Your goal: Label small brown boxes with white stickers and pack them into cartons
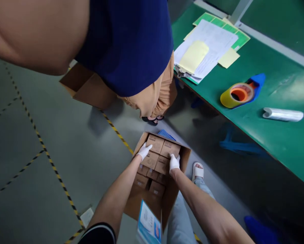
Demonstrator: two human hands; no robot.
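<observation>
A large open carton (184, 161) stands on the floor in front of me, with several small cardboard boxes (155, 144) packed inside it. My left hand (143, 151), in a white glove, grips the left side of the upper boxes, its thumb on their top. On the opposite side my right hand (174, 162), also gloved in white, presses against the right-hand boxes with its fingers bent. Parts of the fingers of both hands are hidden between the boxes and the carton walls. Lower boxes (141, 181) sit deeper in the carton, nearer to me.
A person in a dark blue shirt (131, 44) stands just ahead, beside another open carton (90, 86). On the green table (276, 142) at right lie a clipboard (205, 51), a tape dispenser (238, 95) and a clear roll (283, 114). A badge (149, 223) hangs below me. Striped tape (50, 159) marks the floor.
</observation>
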